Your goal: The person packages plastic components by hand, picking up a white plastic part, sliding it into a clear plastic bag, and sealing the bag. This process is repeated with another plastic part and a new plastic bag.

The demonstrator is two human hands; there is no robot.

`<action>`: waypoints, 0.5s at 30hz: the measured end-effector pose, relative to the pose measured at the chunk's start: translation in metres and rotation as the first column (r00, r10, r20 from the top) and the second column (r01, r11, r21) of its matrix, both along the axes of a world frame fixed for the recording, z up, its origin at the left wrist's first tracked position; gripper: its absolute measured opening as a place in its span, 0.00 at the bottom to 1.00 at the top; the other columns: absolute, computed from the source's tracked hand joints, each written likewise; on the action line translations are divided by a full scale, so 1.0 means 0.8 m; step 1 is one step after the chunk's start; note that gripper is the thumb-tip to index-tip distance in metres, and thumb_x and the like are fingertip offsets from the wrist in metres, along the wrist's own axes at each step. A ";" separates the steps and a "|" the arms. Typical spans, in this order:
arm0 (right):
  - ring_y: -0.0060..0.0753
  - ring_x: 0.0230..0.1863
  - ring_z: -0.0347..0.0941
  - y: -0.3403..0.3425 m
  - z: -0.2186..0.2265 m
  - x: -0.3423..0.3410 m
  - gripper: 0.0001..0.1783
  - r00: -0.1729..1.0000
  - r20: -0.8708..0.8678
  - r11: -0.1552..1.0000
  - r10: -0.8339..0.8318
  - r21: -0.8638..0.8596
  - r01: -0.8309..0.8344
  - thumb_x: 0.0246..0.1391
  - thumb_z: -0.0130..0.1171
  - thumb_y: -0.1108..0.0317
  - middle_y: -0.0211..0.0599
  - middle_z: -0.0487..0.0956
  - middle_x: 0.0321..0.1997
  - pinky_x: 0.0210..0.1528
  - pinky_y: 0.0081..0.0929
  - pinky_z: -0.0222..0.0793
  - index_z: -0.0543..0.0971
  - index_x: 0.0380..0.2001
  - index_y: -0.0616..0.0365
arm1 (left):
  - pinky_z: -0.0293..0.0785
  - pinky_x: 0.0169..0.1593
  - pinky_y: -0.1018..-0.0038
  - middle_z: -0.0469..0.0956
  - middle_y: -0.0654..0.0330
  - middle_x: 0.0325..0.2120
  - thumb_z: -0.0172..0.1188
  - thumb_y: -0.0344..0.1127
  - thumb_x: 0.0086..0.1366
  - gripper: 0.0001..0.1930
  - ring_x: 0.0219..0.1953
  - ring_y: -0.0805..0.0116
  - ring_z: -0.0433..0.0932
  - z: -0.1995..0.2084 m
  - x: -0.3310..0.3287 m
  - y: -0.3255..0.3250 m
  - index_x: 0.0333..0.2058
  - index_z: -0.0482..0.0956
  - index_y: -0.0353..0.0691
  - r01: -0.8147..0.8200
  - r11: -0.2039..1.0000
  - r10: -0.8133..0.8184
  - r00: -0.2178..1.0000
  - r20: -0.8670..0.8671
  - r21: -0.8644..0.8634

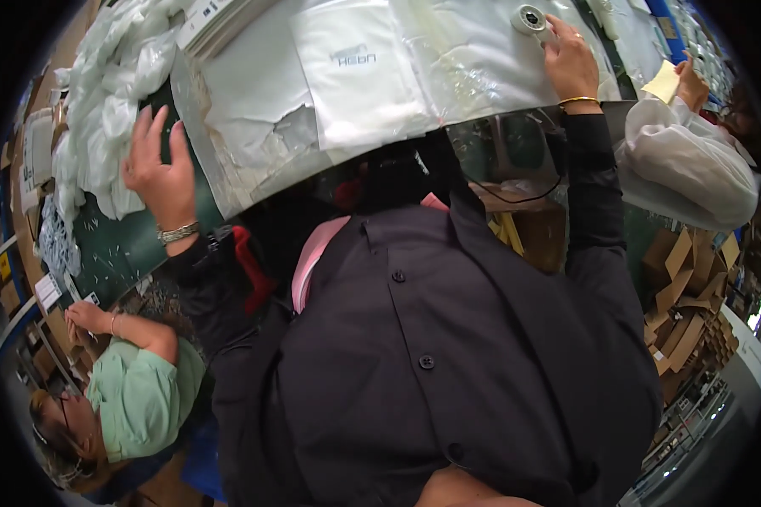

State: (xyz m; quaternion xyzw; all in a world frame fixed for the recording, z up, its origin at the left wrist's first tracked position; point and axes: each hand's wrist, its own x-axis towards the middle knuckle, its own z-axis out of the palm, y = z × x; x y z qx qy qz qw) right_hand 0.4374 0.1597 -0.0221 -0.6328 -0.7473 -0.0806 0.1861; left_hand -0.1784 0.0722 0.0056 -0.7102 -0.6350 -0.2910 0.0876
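Observation:
My left hand (162,176) hovers with fingers spread and nothing in them, beside a heap of white plastic bags (114,110). At the far right of the work surface, my right hand (573,69) is closed round the handle of a white round-headed device (530,19) with a dark ring on its end; its exact kind cannot be made out. Between my hands a flat white plastic packet (364,84) with dark printing lies on a clear plastic sheet (254,160) covering the table. The packet is apart from both hands.
A stack of white flat boxes (216,24) stands at the far left. The green tabletop (131,245) shows beside the sheet. At left sits a person in a green shirt (139,389); at right another person's hand (692,84) holds yellow paper. Cardboard pieces (685,279) pile up at right.

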 end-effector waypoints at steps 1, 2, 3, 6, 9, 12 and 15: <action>0.51 0.48 0.86 -0.003 0.005 -0.009 0.22 1.000 -0.005 1.000 0.009 -0.022 -0.009 0.62 0.67 0.70 0.51 0.83 0.56 0.52 0.41 0.80 0.77 0.59 0.60 | 0.58 0.71 0.49 0.79 0.65 0.65 0.69 0.45 0.69 0.19 0.70 0.62 0.73 0.009 0.031 -0.008 0.58 0.85 0.59 -0.009 1.000 0.009 1.000 -0.005 -0.022; 0.51 0.51 0.84 -0.008 0.010 -0.023 0.18 0.994 -0.066 0.994 0.092 -0.045 -0.096 0.64 0.65 0.71 0.52 0.83 0.56 0.55 0.41 0.78 0.79 0.56 0.59 | 0.56 0.72 0.54 0.82 0.67 0.61 0.70 0.42 0.68 0.17 0.67 0.63 0.76 0.014 0.067 -0.015 0.56 0.87 0.58 0.094 0.996 -0.094 0.995 0.032 -0.006; 0.50 0.55 0.82 -0.015 0.012 -0.040 0.15 0.976 -0.134 0.981 0.172 -0.064 -0.182 0.65 0.63 0.72 0.53 0.83 0.56 0.57 0.42 0.76 0.82 0.54 0.58 | 0.54 0.72 0.59 0.84 0.68 0.58 0.71 0.40 0.67 0.16 0.65 0.65 0.79 0.019 0.098 -0.025 0.53 0.88 0.56 0.194 0.981 -0.194 0.979 0.066 0.011; 0.52 0.57 0.80 -0.026 0.007 -0.079 0.12 0.747 -0.573 0.903 0.337 -0.029 -0.429 0.66 0.62 0.73 0.52 0.83 0.56 0.59 0.42 0.75 0.84 0.51 0.58 | 0.48 0.75 0.59 0.83 0.67 0.59 0.71 0.40 0.67 0.15 0.67 0.65 0.76 0.008 0.164 -0.043 0.52 0.88 0.56 0.328 0.940 -0.316 0.941 0.125 -0.097; 0.55 0.53 0.81 -0.031 0.006 -0.107 0.13 0.008 -0.947 0.786 0.322 0.262 -0.560 0.64 0.63 0.73 0.50 0.83 0.54 0.57 0.40 0.76 0.84 0.51 0.59 | 0.51 0.72 0.60 0.83 0.68 0.58 0.72 0.43 0.66 0.15 0.65 0.64 0.77 -0.009 0.204 -0.044 0.51 0.89 0.54 0.421 0.897 -0.413 0.907 0.083 -0.135; 0.55 0.49 0.81 -0.056 0.027 -0.126 0.15 0.854 -0.399 0.940 0.334 0.081 -0.330 0.62 0.67 0.71 0.49 0.84 0.48 0.50 0.39 0.77 0.84 0.51 0.59 | 0.57 0.65 0.59 0.84 0.68 0.54 0.73 0.47 0.64 0.16 0.59 0.63 0.79 -0.018 0.223 -0.047 0.49 0.90 0.52 0.374 0.914 -0.378 0.926 0.007 -0.154; 0.53 0.46 0.82 -0.081 0.040 -0.153 0.15 0.928 -0.302 0.975 0.220 0.036 -0.219 0.62 0.68 0.69 0.48 0.84 0.45 0.47 0.40 0.77 0.84 0.51 0.59 | 0.58 0.60 0.59 0.84 0.69 0.51 0.73 0.48 0.63 0.16 0.53 0.63 0.79 -0.028 0.244 -0.054 0.48 0.90 0.53 0.369 0.908 -0.358 0.929 0.089 -0.198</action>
